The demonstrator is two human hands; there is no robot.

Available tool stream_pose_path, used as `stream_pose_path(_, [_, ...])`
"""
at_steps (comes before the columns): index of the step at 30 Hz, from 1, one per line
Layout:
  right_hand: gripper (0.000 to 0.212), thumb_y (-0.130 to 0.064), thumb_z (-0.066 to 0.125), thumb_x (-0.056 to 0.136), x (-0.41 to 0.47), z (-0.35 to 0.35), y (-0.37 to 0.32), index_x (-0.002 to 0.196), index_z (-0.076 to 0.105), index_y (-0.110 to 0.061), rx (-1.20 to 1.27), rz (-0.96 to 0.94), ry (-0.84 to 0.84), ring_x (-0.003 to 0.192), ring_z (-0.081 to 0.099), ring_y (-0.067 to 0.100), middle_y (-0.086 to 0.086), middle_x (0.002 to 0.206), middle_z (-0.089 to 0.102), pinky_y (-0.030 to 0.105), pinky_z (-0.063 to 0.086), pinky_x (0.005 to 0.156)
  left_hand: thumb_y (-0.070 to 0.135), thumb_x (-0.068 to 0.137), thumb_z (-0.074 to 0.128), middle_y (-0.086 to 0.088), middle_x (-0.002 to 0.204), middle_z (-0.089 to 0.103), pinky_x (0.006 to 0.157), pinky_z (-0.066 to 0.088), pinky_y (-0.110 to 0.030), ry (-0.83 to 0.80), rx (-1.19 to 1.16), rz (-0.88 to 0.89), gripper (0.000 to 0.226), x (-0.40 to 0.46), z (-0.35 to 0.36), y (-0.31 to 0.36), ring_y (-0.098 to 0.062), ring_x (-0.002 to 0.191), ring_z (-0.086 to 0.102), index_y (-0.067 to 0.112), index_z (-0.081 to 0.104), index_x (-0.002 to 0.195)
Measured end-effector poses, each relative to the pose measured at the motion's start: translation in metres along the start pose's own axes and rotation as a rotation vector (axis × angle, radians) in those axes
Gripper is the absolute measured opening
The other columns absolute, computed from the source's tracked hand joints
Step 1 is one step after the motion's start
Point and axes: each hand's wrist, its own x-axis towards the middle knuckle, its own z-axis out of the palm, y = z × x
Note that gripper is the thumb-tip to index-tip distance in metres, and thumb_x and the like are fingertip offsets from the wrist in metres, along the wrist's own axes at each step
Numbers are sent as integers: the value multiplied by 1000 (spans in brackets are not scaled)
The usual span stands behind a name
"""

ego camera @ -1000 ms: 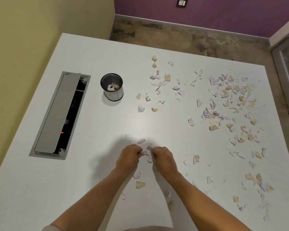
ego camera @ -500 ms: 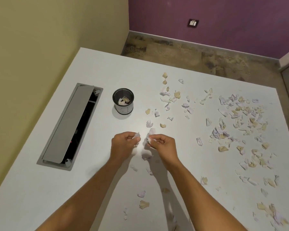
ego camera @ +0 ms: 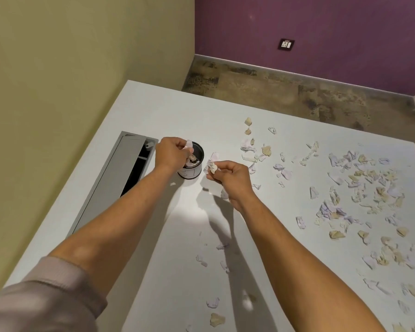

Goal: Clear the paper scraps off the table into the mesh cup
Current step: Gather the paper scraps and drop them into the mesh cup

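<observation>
Now | left hand [ego camera: 171,155] pinches scraps over mesh cup [ego camera: 192,161] to drop them | right hand [ego camera: 228,177], at cup's 3 o'clock, grips paper scraps [ego camera: 212,167] awaiting turn | counter [ego camera: 177,111] litter mostly 3 o'clock

Soft indoor light, wide-angle view

We see an evenly lit white tabletop [ego camera: 153,111] with a bright glare patch between the forearms, whose dark shadows fall toward us; straight edges bow near the frame's borders, and the nearest sleeve [ego camera: 41,305] is blurred.
</observation>
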Motion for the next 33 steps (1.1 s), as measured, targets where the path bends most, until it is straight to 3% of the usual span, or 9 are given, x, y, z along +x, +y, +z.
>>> stream_pose_path(6, [19,5,73,78,21,14,-9,73,71,-14,-117,-23,5,69,72,24,10,74,73,31,59,73,9,90,63,-7,100,74,92,53,-30,-15,145,74,17,9,-6,-1,-23,98,68,8,76,101])
stream_pose_path(11, [20,-2,76,74,40,36,-25,67,71,-21,-352,-57,29,76,73,28,11,77,74,45,59,82,5,90,59,-3,89,72,74,43,-18,79,137,93,19,-11,-14,-17,-14,79,62,12,75,97])
stream_pose_path(14, [11,-8,78,76,47,49,-30,73,74,-17,-458,-73,2,73,73,21,4,73,72,38,59,81,4,90,58,0,83,68,76,46,-21,80,94,60,20,-31,-12,-35,-16,78,63,13,74,96])
stream_pose_path(18, [16,-15,72,84,49,57,-33,100,75,-15,-698,-155,-49,91,62,14,5,101,71,19,45,77,0,87,58,0,79,68,72,43,-20,66,59,104,19,-59,-5,-59,-17,76,61,8,74,93])
stream_pose_path(21, [25,-12,65,90,47,57,-33,114,71,-15,-800,-211,-100,104,60,17,6,120,67,14,39,81,-3,86,60,-2,86,72,73,41,-15,54,64,136,18,-79,5,-76,-15,80,62,5,75,90])
stream_pose_path(25, [37,2,46,92,42,52,-34,115,71,-15,-808,-239,-88,105,65,29,8,118,67,29,49,96,-2,87,57,-5,97,73,85,50,-29,-53,113,142,19,-98,17,-95,-18,88,66,5,74,93])
stream_pose_path(27, [41,8,43,88,39,47,-31,109,72,-12,-751,-269,-44,100,66,30,6,104,69,39,53,94,0,89,58,-4,98,72,86,52,-34,-80,143,149,17,-105,22,-106,-21,89,68,7,73,95])
stream_pose_path(30, [40,10,44,85,33,32,-22,102,74,-11,-673,-323,42,96,67,21,3,96,71,41,56,87,5,91,60,-7,111,69,98,48,-38,-100,200,224,17,-115,31,-123,-25,105,65,7,71,105])
stream_pose_path(33, [46,11,43,81,23,4,-2,108,71,-13,-777,-339,112,97,65,17,5,105,72,28,51,90,20,98,53,-4,142,52,115,28,-30,-199,305,273,33,-126,40,-141,-20,137,42,12,61,129])
